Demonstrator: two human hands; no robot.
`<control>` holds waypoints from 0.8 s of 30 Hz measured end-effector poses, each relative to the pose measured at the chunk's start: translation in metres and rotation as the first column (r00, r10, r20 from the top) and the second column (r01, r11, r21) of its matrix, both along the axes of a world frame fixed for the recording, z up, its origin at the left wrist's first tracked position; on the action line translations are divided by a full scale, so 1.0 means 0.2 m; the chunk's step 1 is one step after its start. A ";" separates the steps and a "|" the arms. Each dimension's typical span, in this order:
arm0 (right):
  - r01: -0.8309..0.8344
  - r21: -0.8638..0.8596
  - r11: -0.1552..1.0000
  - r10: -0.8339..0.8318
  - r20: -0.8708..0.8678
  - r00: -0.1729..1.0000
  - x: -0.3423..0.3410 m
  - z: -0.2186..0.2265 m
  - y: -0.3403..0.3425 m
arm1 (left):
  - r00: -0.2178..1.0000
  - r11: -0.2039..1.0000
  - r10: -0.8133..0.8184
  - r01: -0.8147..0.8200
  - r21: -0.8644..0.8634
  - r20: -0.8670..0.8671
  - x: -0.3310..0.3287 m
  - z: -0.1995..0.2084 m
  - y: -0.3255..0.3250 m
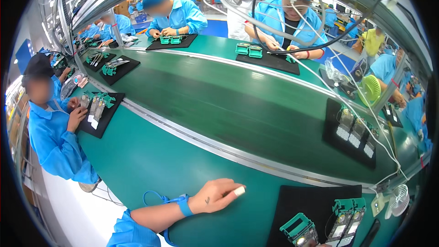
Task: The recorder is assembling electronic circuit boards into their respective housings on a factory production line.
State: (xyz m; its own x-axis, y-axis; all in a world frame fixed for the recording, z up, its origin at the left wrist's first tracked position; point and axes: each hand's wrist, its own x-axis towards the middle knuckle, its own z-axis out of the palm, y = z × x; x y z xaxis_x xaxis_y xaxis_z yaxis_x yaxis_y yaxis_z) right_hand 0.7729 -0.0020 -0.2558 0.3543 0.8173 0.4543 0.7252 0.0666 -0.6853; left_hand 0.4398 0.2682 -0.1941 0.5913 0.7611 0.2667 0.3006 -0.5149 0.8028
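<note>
My left hand [215, 195] is over the green table, its fingers curled in loosely and a white cover on the thumb tip. Nothing shows in it. Around that wrist sits a blue wrist strap [184, 206] with a coiled blue cord. Only a sliver of my right hand [323, 245] shows at the lower edge, beside a circuit board assembly [305, 237] with an open green plastic frame. Two more board assemblies [344, 223] with green frames and white patches lie side by side to its right. All of them rest on a black mat [292, 201].
A dark green conveyor belt [206, 96] with metal rails runs past the table. Beyond it are a black mat [330, 130] with several boards and co-workers in blue. Another person sits at left by a mat [109, 118]. A small white fan [398, 197] and hanging cables [361, 119] stand at right.
</note>
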 end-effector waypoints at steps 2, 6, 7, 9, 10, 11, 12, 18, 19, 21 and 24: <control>-0.004 0.007 1.000 0.003 0.128 0.992 0.03 0.08 -0.01 | 0.997 0.993 -0.036 0.044 0.107 -0.069 0.06 0.01 -0.01; 0.028 -0.007 1.000 -0.026 0.174 0.984 -0.01 0.14 0.08 | 0.992 0.980 -0.043 0.066 0.189 -0.121 0.08 -0.01 0.03; 0.023 0.000 1.000 -0.023 0.217 0.976 -0.01 0.17 0.06 | 0.988 0.986 -0.026 0.050 0.157 -0.149 0.08 -0.01 0.00; -0.054 0.015 0.998 0.048 0.246 0.968 0.06 0.07 0.01 | 0.991 0.967 0.042 -0.008 0.255 -0.126 0.06 0.00 -0.05; -0.063 0.015 0.998 0.059 0.189 0.980 0.06 0.08 -0.01 | 0.986 0.955 0.075 -0.028 0.296 -0.147 0.07 0.02 -0.07; -0.049 -0.014 0.999 0.050 0.142 0.989 0.04 0.10 0.03 | 0.984 0.951 0.082 -0.030 0.308 -0.157 0.11 -0.03 -0.02; -0.036 -0.026 0.999 0.037 0.034 0.999 0.05 0.07 0.00 | 0.985 0.970 0.137 -0.112 0.217 -0.105 0.13 -0.02 -0.04; -0.182 0.074 0.981 0.196 -0.408 0.892 0.11 0.16 0.04 | 0.971 0.966 0.219 -0.229 -0.120 -0.094 0.35 0.13 -0.38; -0.182 0.099 0.978 0.207 -0.394 0.895 0.12 0.15 0.04 | 0.979 0.971 0.179 -0.192 -0.144 -0.097 0.38 0.11 -0.47; -0.179 0.068 0.981 0.192 -0.382 0.904 0.13 0.20 0.05 | 0.988 0.940 0.147 -0.151 -0.307 -0.037 0.49 0.13 -0.62; -0.214 -0.088 0.973 0.199 -0.156 0.968 0.16 0.31 0.09 | 0.988 0.915 0.146 -0.113 -0.386 0.056 0.67 0.11 -0.82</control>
